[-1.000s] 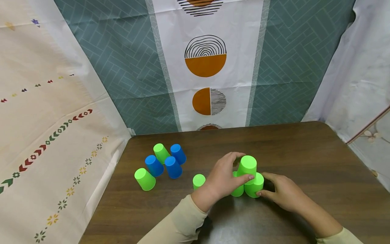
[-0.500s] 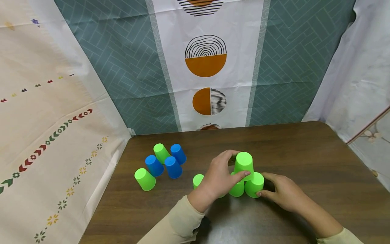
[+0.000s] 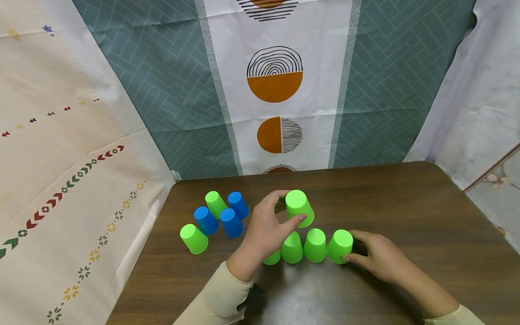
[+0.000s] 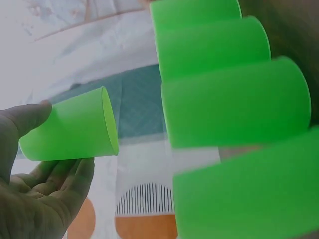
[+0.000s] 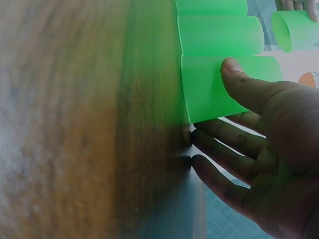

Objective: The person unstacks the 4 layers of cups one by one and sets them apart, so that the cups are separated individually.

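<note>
My left hand holds a bright green plastic cup, upside down, between thumb and fingers. That cup is raised over a row of several upturned green cups, and in the left wrist view a gap shows between the held cup and the row. My right hand grips the rightmost green cup of the row low on its side, thumb in front and fingers behind. Beside it stand a second green cup and a third green cup. The leftmost green cup is partly hidden by my left hand.
At the left of the brown wooden table stands a loose group of upturned cups, including a blue cup, another blue cup and a green cup. A patterned curtain hangs behind the table's far edge.
My left hand has lifted the green cup off the right end of the row and carried it leftward. My right hand stays at the rightmost cup.
</note>
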A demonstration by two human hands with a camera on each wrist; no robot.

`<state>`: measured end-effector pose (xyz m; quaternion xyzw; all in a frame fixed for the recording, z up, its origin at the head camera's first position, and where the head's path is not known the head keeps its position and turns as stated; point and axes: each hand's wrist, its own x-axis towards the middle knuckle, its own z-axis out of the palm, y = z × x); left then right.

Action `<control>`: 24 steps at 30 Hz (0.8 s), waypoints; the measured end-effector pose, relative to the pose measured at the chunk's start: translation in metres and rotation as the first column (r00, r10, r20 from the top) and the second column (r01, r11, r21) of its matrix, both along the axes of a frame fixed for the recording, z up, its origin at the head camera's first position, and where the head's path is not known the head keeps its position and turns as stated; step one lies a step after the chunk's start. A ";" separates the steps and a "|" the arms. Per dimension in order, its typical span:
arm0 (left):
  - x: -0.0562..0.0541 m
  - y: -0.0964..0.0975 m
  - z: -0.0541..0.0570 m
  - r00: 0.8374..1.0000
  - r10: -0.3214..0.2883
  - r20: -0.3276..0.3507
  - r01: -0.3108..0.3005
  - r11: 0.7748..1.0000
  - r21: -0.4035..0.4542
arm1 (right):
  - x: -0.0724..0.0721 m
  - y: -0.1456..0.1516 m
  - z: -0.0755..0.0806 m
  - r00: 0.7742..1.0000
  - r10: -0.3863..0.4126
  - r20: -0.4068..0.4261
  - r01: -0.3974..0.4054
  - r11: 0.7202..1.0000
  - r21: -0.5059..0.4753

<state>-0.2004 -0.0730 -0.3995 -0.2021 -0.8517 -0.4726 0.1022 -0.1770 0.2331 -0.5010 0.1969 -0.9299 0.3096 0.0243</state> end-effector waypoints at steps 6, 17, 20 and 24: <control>-0.002 -0.024 0.000 0.997 0.066 -0.027 -0.066 0.998 -0.002 | 0.000 0.000 0.001 1.000 -0.004 0.007 0.004 1.000 -0.001; 0.003 -0.070 -0.005 0.981 0.175 0.085 -0.181 0.981 0.072 | -0.001 0.001 -0.001 1.000 -0.008 0.009 0.007 1.000 0.003; 0.004 -0.083 -0.010 0.975 0.210 0.078 -0.215 0.975 0.065 | -0.001 0.001 -0.001 1.000 -0.009 0.012 0.009 1.000 0.005; 0.007 -0.100 -0.016 0.967 0.247 0.057 -0.249 0.968 0.031 | -0.001 0.001 0.000 1.000 -0.012 0.015 0.012 1.000 0.009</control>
